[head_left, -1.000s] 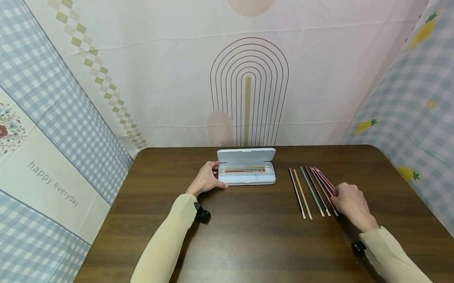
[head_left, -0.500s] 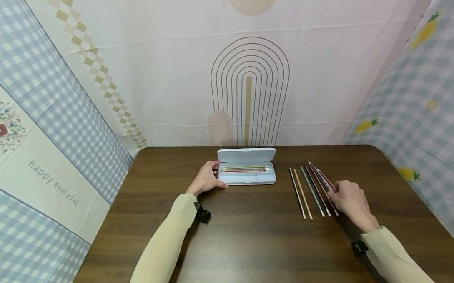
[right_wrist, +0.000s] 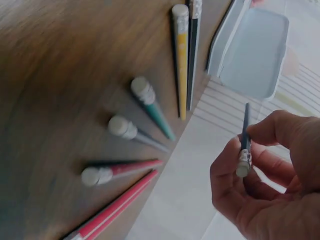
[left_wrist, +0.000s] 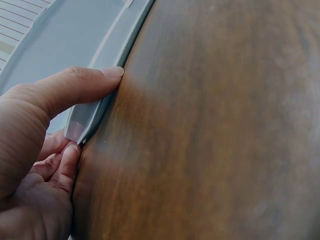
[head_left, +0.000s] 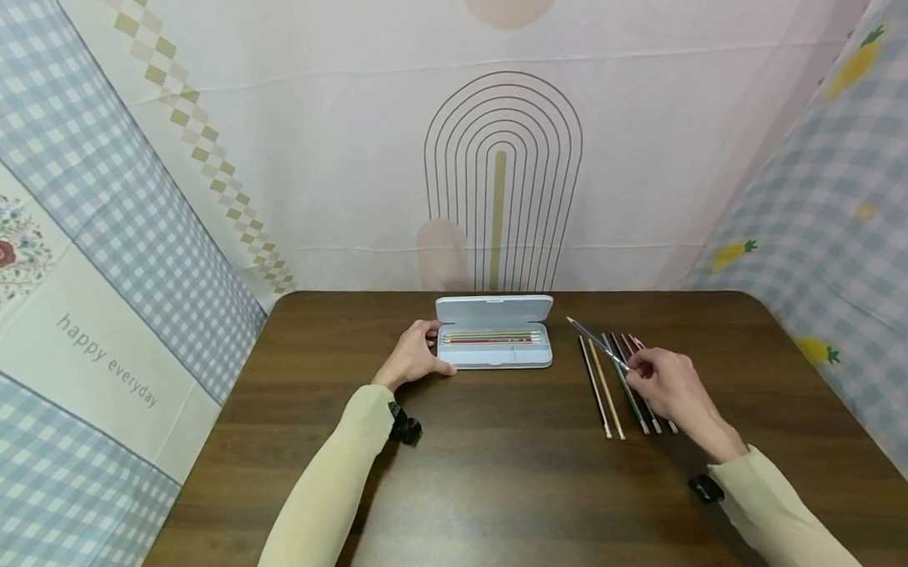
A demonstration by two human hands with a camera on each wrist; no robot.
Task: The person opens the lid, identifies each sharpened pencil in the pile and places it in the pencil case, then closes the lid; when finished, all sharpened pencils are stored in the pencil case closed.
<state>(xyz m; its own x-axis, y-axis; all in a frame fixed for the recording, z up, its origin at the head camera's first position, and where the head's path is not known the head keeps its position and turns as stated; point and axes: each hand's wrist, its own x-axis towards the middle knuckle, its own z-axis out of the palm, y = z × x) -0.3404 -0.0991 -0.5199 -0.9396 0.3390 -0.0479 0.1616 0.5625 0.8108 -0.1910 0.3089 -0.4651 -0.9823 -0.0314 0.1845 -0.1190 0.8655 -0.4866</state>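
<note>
1 open pencil case (head_left: pixel 495 345), 6 pencils on table (head_left: pixel 615 386), 1 pencil held (head_left: pixel 595 343)

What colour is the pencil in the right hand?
Dark blue-grey pencil, white eraser end; clearest in the right wrist view.

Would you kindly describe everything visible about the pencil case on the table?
The pencil case is a slim, pale blue-grey rectangular box with rounded corners, seemingly plastic. It lies open near the table's far edge, its hinged lid standing up behind the tray. Several coloured pencils lie lengthwise in the tray. The left hand grips its left end, thumb along the rim. The right hand, holding a pencil, is clear of it.
</note>
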